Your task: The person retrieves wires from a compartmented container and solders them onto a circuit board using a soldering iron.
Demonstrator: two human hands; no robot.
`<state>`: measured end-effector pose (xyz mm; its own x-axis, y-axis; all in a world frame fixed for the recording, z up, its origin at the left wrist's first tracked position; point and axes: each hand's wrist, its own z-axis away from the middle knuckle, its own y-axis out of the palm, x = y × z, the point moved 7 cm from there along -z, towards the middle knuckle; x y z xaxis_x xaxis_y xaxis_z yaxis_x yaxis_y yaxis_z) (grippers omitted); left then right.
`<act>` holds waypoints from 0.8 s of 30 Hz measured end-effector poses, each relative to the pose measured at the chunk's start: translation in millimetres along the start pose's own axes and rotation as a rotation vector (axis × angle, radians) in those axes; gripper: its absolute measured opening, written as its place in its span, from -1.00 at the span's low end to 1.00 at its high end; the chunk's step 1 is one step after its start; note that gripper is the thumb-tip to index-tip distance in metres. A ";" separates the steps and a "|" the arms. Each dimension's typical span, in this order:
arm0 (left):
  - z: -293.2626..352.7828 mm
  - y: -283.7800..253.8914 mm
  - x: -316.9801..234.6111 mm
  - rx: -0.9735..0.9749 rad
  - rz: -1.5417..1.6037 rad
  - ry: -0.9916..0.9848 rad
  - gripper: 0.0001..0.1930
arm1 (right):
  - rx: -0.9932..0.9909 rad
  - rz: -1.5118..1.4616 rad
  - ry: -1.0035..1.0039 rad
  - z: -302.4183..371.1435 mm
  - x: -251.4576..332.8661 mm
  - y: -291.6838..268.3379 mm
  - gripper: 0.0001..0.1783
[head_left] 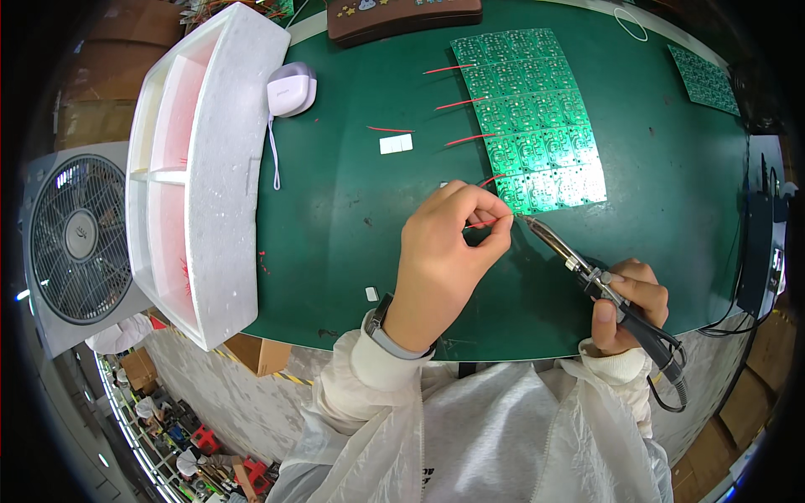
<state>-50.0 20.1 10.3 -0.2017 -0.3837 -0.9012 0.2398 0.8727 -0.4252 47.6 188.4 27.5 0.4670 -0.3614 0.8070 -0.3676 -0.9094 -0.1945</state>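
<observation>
Head view, noted from my end of the feed. My left hand [444,243] has its grip closed to a fine pinch, thumb against fingertip, on a thin red wire [480,224]. The wire shows inside the loop of thumb and forefinger, its long axis running left to right across the green desk [352,243], rising slightly away from me. It points toward the near left corner of the circuit board panel [545,113] (fingertips cover the very end, so I cannot tell whether it touches the board).

My right hand [629,306] has thumb and fingers closed on the soldering iron [594,281]. The iron's long axis slants from lower right to upper left, tip at that same corner, just beside the left fingertips; contact there is too small to judge.

Relation that counts, in my judgement: wire and iron tip face each other at that corner from opposite sides. The left grip is nearer to it; the right sits well apart, the iron's length bridging the gap. The panel's long axis runs away from me, leaning left at the far end. Four more red wires [461,105] stick out leftward along its left edge.
</observation>
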 end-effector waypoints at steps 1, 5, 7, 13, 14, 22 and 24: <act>-0.3 -0.2 0.1 0.003 -0.008 -0.009 -0.89 | 0.007 -0.006 -0.021 -0.5 1.1 0.6 -0.70; -0.6 -0.1 1.5 0.013 -0.018 -0.020 -0.89 | 0.001 -0.015 0.030 3.8 -1.6 -0.7 -0.70; -0.9 0.5 0.9 0.008 0.003 -0.011 -0.89 | -0.082 -0.066 0.065 5.0 -2.6 -7.9 -0.69; 0.0 1.0 0.9 0.005 0.002 -0.011 -0.89 | -0.057 -0.039 0.123 7.0 -5.3 -6.5 -0.68; 0.3 1.2 0.7 0.005 0.002 -0.011 -0.89 | -0.058 -0.039 0.123 7.2 -5.2 -6.1 -0.68; 7.2 5.4 -3.3 -0.025 -0.076 0.052 -0.88 | -0.084 -0.025 0.101 10.0 -6.5 -11.6 -0.66; 8.8 7.1 -3.4 -0.036 -0.099 0.081 -0.87 | -0.162 0.018 0.101 6.7 -3.9 -11.9 -0.65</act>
<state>-39.3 25.0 9.6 -0.2988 -0.4439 -0.8448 0.1814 0.8427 -0.5069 55.5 199.2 22.9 0.3793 -0.3479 0.8574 -0.5039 -0.8548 -0.1239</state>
